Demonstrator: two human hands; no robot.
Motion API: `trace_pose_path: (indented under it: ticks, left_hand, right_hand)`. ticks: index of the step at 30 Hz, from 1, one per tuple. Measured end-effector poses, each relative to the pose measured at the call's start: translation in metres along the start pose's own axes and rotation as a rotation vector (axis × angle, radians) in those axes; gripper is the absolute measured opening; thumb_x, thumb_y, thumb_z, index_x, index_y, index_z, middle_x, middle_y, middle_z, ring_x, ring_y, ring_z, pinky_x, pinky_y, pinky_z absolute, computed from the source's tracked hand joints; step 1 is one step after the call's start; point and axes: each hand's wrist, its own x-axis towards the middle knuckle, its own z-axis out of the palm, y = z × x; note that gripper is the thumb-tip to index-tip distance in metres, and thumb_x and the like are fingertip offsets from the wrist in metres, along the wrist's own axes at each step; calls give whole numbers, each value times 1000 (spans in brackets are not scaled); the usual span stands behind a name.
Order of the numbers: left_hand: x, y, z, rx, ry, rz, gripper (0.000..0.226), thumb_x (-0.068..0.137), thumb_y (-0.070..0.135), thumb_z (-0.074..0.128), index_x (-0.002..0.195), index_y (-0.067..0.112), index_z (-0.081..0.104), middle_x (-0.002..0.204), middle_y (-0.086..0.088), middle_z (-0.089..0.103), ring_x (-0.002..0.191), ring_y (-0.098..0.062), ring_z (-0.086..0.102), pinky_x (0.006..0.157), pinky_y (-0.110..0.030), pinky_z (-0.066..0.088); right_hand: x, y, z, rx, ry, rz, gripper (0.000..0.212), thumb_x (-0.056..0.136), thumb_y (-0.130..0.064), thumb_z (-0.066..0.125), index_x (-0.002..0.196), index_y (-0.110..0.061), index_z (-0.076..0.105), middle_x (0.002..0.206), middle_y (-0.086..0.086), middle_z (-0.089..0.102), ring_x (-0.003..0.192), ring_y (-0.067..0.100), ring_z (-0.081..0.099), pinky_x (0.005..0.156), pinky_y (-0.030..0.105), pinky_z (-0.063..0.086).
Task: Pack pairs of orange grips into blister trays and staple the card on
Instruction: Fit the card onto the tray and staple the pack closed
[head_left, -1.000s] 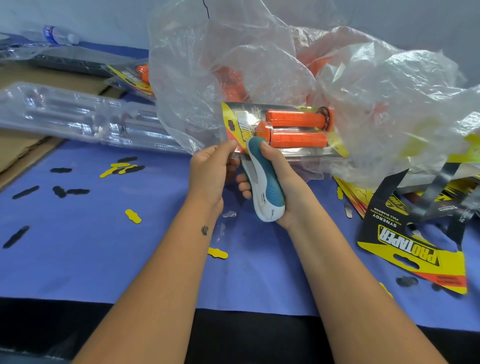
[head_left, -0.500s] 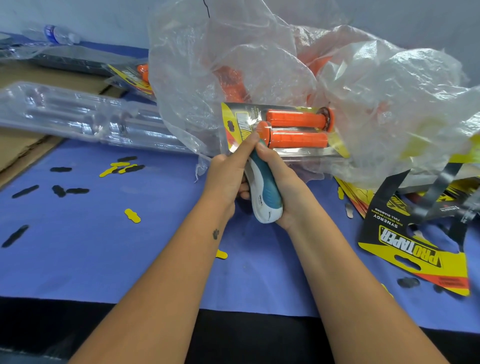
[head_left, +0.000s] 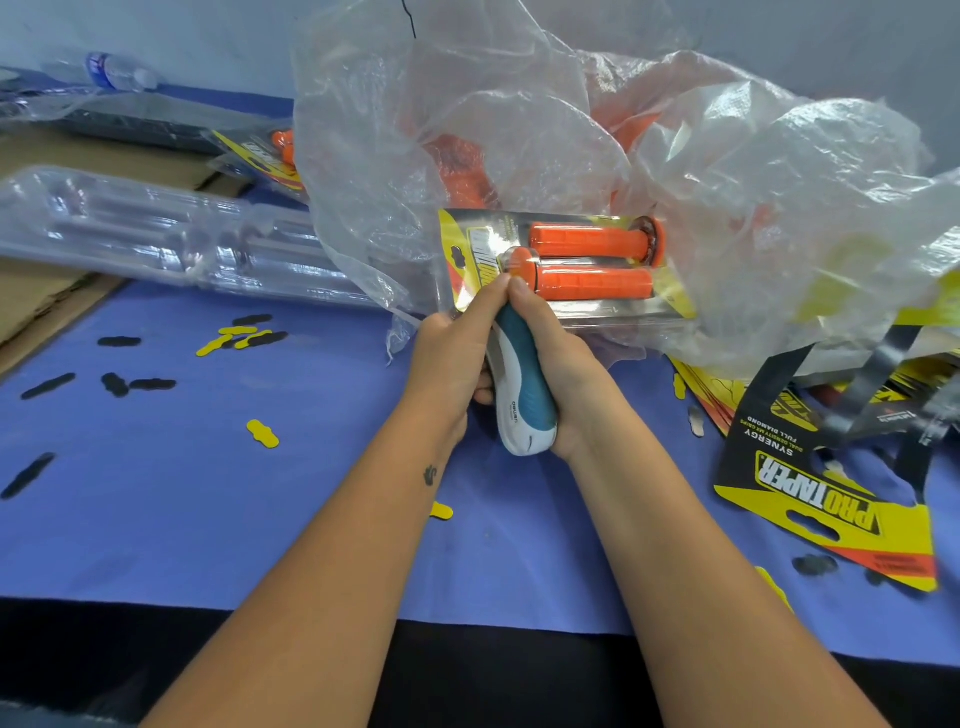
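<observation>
While both hands squeeze the blue-white stapler (head_left: 522, 384), left hand (head_left: 451, 358) and right hand (head_left: 558, 364) wrapped round it from either side, its nose sits at the near edge of the blister pack (head_left: 561, 265). Two orange grips (head_left: 589, 262) lie side by side inside, over the yellow card (head_left: 470, 260). Pack is above the blue table (head_left: 156, 499), against a crumpled clear plastic bag (head_left: 727, 208).

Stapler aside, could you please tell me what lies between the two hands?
Head view: only the stapler lies between the left hand and right hand.

Two orange grips (head_left: 592, 262) side by side in carded blister tray (head_left: 670, 304).
</observation>
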Motion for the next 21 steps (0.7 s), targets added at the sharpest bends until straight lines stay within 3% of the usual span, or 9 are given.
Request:
trace_pose_path:
  ticks: [4,7,10,15,21]
  left_hand:
    - [-6,3,4,-17,-65,-22,46,65,67,71,68,21,69,58,8,65,51,-7,64,42,-16,43]
    - [-8,1,9,-42,-92,-7,41,69,53,80,84,16,72,72,1,73,69,-11,71,56,-21,51]
    - [-8,-2,9,-117,-50,-14,45,75,41,79,100,5,70,83,-6,73,78,-16,72,61,-22,53]
    - [-7,-3,10,-181,-29,-2,28,77,35,79,90,10,72,82,-7,74,77,-17,72,63,-24,54]
    - [-7,-2,10,-237,-35,5,16,77,28,80,83,15,74,81,-5,74,75,-16,72,61,-23,54]
  right_hand:
    - [6,2,4,2,73,-2,75,44,-65,81,94,-11,71,86,11,75,81,27,73,70,38,56]
    - [8,4,4,18,97,13,78,38,-68,80,91,-11,70,87,9,75,84,26,73,79,42,58]
    - [6,6,4,-19,113,-7,73,44,-66,78,91,-10,72,84,7,76,80,23,74,75,39,59]
    - [2,4,3,-66,147,-10,49,77,-55,75,93,-8,71,84,6,77,80,21,75,71,35,61]
    - [-2,2,5,-69,167,-10,43,80,-52,73,87,-10,71,79,5,76,76,20,74,73,36,61]
